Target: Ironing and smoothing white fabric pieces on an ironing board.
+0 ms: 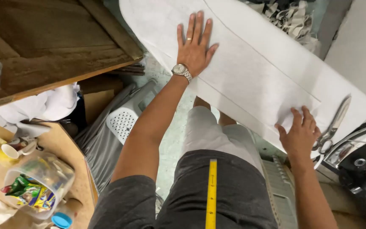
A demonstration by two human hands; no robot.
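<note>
My left hand [195, 46] lies flat with all 5 fingers spread, palm pressing down on the thin white sheet of interfacing fabric [242, 68] that covers the long white padded ironing board [352, 91]; a silver metal wristwatch [181, 70] sits on that wrist. My right hand [299, 135] rests at the near corner of the same sheet, fingers curled over its edge, though I cannot tell whether they pinch the corner or only pin it. The sheet lies smooth along the board, its near edge close to the board's rim. Just beside my right hand lie the silver steel scissors [332, 125], and near them at the board's end sits the black and chrome flat iron [363, 150]. I judge the weak point to be that corner: if my right hand pulls while my left presses, the light sheet may wrinkle or skew. A careless sweep of my right hand could also knock the scissors off the rim, or brush the iron, which might be hot. The yellow measuring tape [212, 193] hanging down my dark grey shirt could swing forward and drag across the fabric if I lean in.
</note>
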